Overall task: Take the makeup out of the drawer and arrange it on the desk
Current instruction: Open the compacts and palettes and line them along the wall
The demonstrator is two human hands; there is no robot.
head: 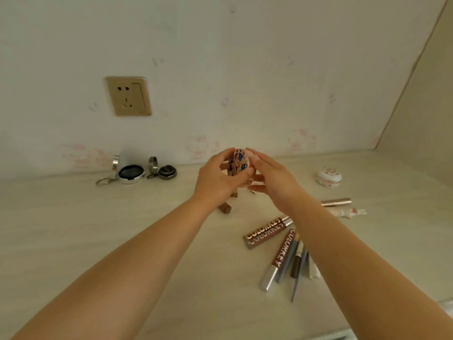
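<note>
I hold a round patterned compact upright above the pale desk, near the back wall. My left hand grips it from the left and below. My right hand touches its right edge with the fingers extended. Under my hands stand small brown items, partly hidden. Two brown lip gloss tubes lie to the right, with several pencils and slim tubes beside them. The drawer is out of view.
Two open silver compacts sit at the back left under a gold wall socket. A white round jar, a rose-gold tube and a white figurine-topped tube lie at the right.
</note>
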